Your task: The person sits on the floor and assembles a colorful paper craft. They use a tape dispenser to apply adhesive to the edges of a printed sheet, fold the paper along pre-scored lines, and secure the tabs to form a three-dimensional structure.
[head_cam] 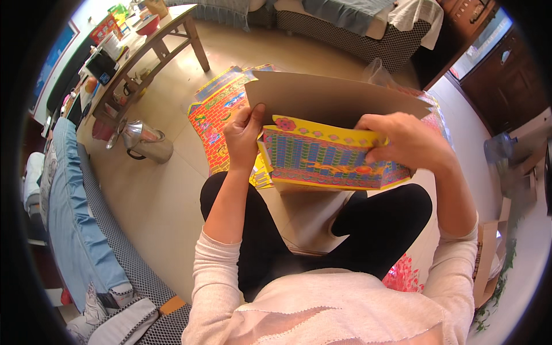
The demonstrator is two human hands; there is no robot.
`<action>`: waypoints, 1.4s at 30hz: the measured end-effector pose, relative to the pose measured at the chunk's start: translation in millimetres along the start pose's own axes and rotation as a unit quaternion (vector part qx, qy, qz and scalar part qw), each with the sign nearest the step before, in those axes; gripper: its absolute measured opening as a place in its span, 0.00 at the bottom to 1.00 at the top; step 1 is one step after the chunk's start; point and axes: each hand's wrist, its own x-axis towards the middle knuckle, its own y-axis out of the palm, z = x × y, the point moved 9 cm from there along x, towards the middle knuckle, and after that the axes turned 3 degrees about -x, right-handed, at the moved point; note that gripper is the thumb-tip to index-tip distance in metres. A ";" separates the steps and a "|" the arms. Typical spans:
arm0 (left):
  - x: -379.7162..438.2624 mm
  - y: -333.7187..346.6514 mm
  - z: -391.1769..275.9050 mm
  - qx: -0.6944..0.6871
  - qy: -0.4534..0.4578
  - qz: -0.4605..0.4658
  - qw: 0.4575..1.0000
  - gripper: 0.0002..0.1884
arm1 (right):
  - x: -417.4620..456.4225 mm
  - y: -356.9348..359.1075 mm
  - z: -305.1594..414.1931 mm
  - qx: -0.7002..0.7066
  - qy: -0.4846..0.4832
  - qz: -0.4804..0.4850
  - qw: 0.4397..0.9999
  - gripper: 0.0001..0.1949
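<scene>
A folded printed cardboard piece (327, 155) is held up above my knees. Its front panel bears a roof-tile pattern with a yellow scalloped border, and a plain brown cardboard face (319, 95) rises behind it. My left hand (243, 138) pinches the left end, thumb up against the brown face. The fingers of my right hand (401, 140) are closed on the yellow border near the right end; that hand is slightly blurred. Below and beyond lie printed cardboard sheets (215, 133) with a red brick pattern on the floor, partly covered by the held piece.
A steel thermos jug (148, 142) stands on the floor at left, near a wooden table (172, 21) with a red bowl (147, 25). A blue-covered sofa (82, 207) runs along the left. At right are a blue water bottle (500, 146) and an open cardboard box (489, 258).
</scene>
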 end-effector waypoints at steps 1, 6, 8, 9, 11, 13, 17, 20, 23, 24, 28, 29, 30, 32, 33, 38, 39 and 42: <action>-2.3 1.1 2.7 -0.019 -0.012 0.007 1.000 0.13 | 1.8 -1.5 -11.0 -0.041 0.040 0.019 0.998 0.16; -14.8 -6.4 1.2 -0.044 0.042 -0.010 0.998 0.08 | 6.7 -31.2 21.7 -0.127 -0.152 -0.147 0.969 0.10; -18.7 -15.4 -6.7 -0.037 0.053 -0.042 0.997 0.05 | 0.1 -39.9 39.4 -0.180 -0.194 -0.191 0.945 0.08; -27.0 -14.8 -17.5 0.006 0.063 -0.055 0.996 0.03 | -5.0 -42.0 46.9 -0.206 -0.218 -0.211 0.930 0.07; -44.6 -12.9 -39.2 0.094 0.079 -0.083 0.989 0.03 | -15.8 -47.4 52.1 -0.262 -0.236 -0.249 0.902 0.05; -82.5 9.6 -78.3 0.209 0.204 -0.082 0.953 0.04 | -28.8 -54.1 45.1 -0.293 -0.264 -0.300 0.868 0.04; -161.5 59.7 -104.7 0.137 0.347 0.038 0.927 0.14 | -32.9 -58.7 19.6 -0.344 -0.260 -0.294 0.853 0.05; -192.0 94.4 -107.0 0.063 0.371 0.210 0.902 0.28 | -30.0 -54.9 14.9 -0.368 -0.294 -0.294 0.832 0.07; -181.9 92.4 -94.5 0.077 0.354 0.211 0.908 0.24 | -26.7 -43.6 15.6 -0.404 -0.341 -0.294 0.796 0.10; -170.1 84.2 -91.5 0.108 0.330 0.163 0.923 0.22 | -24.2 -39.4 15.3 -0.420 -0.355 -0.300 0.780 0.10; -83.3 52.0 -69.4 0.118 0.242 0.017 0.963 0.43 | -17.0 -29.8 19.8 -0.467 -0.412 -0.310 0.718 0.11; -61.7 52.7 -70.1 0.117 0.206 0.039 0.971 0.46 | -15.0 -30.7 20.9 -0.470 -0.426 -0.313 0.707 0.11; -40.5 50.0 -69.0 0.117 0.171 0.060 0.976 0.48 | -10.6 -31.7 21.7 -0.486 -0.440 -0.305 0.691 0.11; -6.8 49.2 -55.7 0.028 0.115 0.129 0.985 0.46 | -0.9 -33.9 26.2 -0.494 -0.458 -0.280 0.684 0.10; 5.1 49.8 -51.7 -0.056 0.059 0.153 0.985 0.43 | 3.0 -35.2 27.6 -0.498 -0.467 -0.269 0.680 0.10; 27.3 23.7 -30.1 -0.018 0.014 0.154 0.988 0.18 | 25.0 -47.2 6.2 -0.562 -0.396 -0.229 0.689 0.08; 22.7 18.1 -25.0 -0.058 -0.008 0.143 0.988 0.15 | 25.4 -51.0 2.2 -0.538 -0.374 -0.233 0.718 0.09; 13.8 -5.5 -29.5 -0.048 0.014 0.052 0.997 0.12 | 14.3 -58.7 -27.5 -0.493 -0.258 -0.250 0.792 0.14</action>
